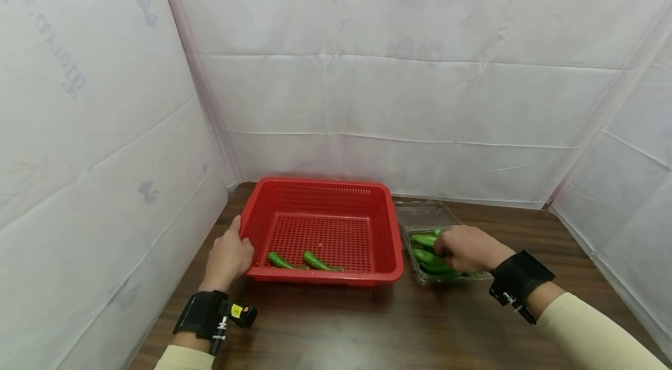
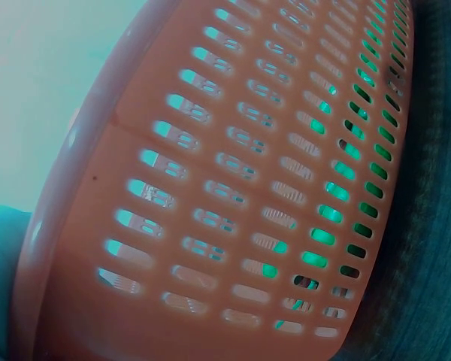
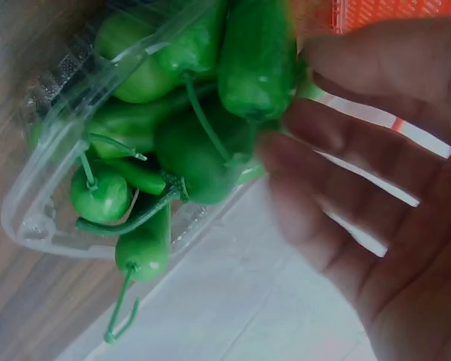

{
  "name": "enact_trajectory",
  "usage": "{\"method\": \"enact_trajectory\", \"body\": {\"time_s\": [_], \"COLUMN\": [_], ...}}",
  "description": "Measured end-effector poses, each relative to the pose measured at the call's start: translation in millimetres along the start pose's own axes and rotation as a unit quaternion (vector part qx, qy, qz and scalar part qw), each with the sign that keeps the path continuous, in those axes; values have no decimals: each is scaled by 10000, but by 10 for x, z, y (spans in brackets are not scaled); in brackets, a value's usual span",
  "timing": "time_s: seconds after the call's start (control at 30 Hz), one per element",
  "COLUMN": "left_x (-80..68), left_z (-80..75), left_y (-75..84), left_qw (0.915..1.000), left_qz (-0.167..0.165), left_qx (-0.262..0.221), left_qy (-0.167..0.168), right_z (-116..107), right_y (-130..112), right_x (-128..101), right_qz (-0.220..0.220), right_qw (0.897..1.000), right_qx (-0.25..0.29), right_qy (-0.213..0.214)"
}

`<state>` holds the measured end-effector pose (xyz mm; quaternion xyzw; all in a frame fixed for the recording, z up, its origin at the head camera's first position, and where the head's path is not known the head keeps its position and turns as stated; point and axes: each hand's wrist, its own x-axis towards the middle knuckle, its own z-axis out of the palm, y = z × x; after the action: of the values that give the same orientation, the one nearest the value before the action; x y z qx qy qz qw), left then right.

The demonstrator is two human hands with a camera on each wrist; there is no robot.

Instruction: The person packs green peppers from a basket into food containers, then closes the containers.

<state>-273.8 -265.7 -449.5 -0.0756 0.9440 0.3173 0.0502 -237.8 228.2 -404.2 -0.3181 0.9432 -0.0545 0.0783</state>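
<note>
Nearest the camera, two sleeved forearms with black wrist straps enter from the bottom edge of the head view. The left hand (image 1: 227, 254) rests against the near-left corner of the red basket (image 1: 294, 188), fingers lying along the outer wall and thumb at the rim; the grip is light, and how far the fingers curl cannot be told. The left wrist view shows only the basket's slotted wall (image 2: 233, 188) at close range.

The right hand (image 1: 467, 247) sits at about 3 o'clock from the basket, over the clear plastic tray (image 1: 420, 276). Its fingers curl down into the pile of green peppers (image 1: 427, 256). In the right wrist view the fingertips (image 3: 301, 135) touch one green pepper (image 3: 259, 56) at the top of the pile, but a closed pinch is not plainly shown. That pepper's long axis runs roughly 12 to 6 in that view, stem end toward 6. The other peppers in the tray lie crossed at mixed angles, stems (image 3: 124, 301) trailing over the tray lip.

Inside the basket, two peppers (image 1: 304, 261) lie on the floor by the near wall, side by side, each with its long axis running from about 10 to 4 o'clock, thin end toward 4.

Basket and tray stand just beside each other on the dark wooden tabletop (image 1: 367, 323). Beyond them, the tray's open lid (image 1: 425, 212) lies flat, and white sheeting (image 1: 367, 66) encloses the far and side limits.
</note>
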Motion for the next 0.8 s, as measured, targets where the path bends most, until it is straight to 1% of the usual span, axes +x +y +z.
{"method": "enact_trajectory", "body": {"time_s": [0.03, 0.1, 0.27, 0.3, 0.4, 0.5, 0.53, 0.6, 0.73, 0.8], "left_x": [2, 5, 11, 12, 9, 2, -1, -5, -4, -2], "left_z": [0, 0, 7, 10, 16, 19, 18, 14, 5, 5], "left_y": [4, 8, 13, 13, 11, -2, -7, -15, -21, -17], "left_qw": [10000, 10000, 10000, 10000, 10000, 10000, 10000, 10000, 9999, 9999], "left_qz": [-2, -11, -11, 0, -4, -9, -7, 14, 107, 152], "left_qx": [-8, -12, -14, -8, -13, -18, -24, -8, 22, 8], "left_qy": [-6, -17, -4, -6, -19, -5, 7, 41, 71, 81], "right_z": [2, 13, 71, 80, 73, 9, -13, -41, -11, 18], "right_y": [1, 10, 61, 74, 115, 154, 166, 180, 188, 197], "right_x": [-4, 2, 31, 32, 5, -64, -90, -136, -195, -208], "right_qz": [-100, -209, -433, -489, -541, -369, -290, -122, 76, 95], "right_qw": [9999, 9997, 9984, 9980, 9968, 9947, 9942, 9938, 9908, 9894], "right_qx": [-79, -31, 355, 407, 499, 651, 722, 938, 1352, 1448], "right_qy": [102, 142, -41, -19, 315, 709, 742, 585, 52, -4]}}
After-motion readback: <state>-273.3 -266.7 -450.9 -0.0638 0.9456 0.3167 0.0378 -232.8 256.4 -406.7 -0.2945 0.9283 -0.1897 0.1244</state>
